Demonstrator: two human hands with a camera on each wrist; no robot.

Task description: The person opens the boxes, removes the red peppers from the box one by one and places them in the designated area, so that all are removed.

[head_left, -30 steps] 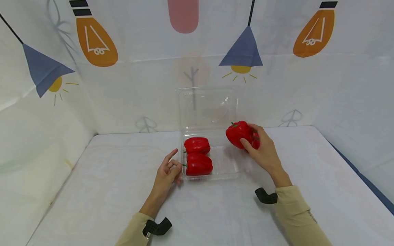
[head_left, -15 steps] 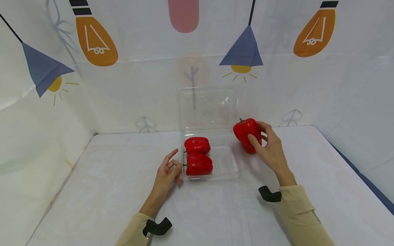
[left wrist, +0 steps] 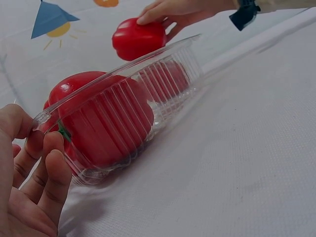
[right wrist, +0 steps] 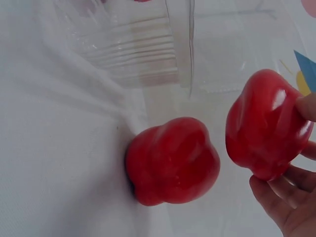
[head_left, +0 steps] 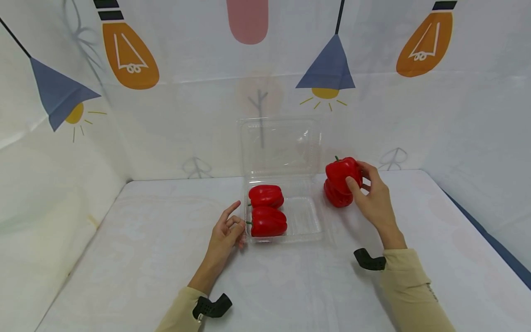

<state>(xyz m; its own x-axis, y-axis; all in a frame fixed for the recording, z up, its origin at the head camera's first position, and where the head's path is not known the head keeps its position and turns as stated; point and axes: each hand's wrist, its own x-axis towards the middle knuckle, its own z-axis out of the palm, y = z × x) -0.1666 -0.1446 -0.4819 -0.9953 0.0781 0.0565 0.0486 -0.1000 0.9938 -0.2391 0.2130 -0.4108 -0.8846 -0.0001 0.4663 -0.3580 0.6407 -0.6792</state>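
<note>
My right hand (head_left: 375, 198) holds a red bell pepper (head_left: 343, 174) by its side, fingers and thumb around it, stem up. Just below it, another red bell pepper (head_left: 337, 193) rests on the table right of the clear plastic clamshell container (head_left: 309, 221). In the right wrist view a gap shows between the held pepper (right wrist: 269, 123) and the lower pepper (right wrist: 173, 160). Two more red peppers, a rear one (head_left: 265, 196) and a front one (head_left: 268, 222), lie in the container's left half. My left hand (head_left: 224, 235) pinches the container's left rim near the front corner (left wrist: 42, 118).
The container's transparent lid (head_left: 280, 145) stands raised against the white printed backdrop (head_left: 186, 115). A white cloth covers the table (head_left: 141, 258). Dark wrist mounts, left (head_left: 212, 306) and right (head_left: 369, 260), project inward from both sleeves.
My right hand has moved right and slightly back, carrying its pepper up from above the container's right side. The pepper on the table beneath has come into fuller view. My left hand stays put.
</note>
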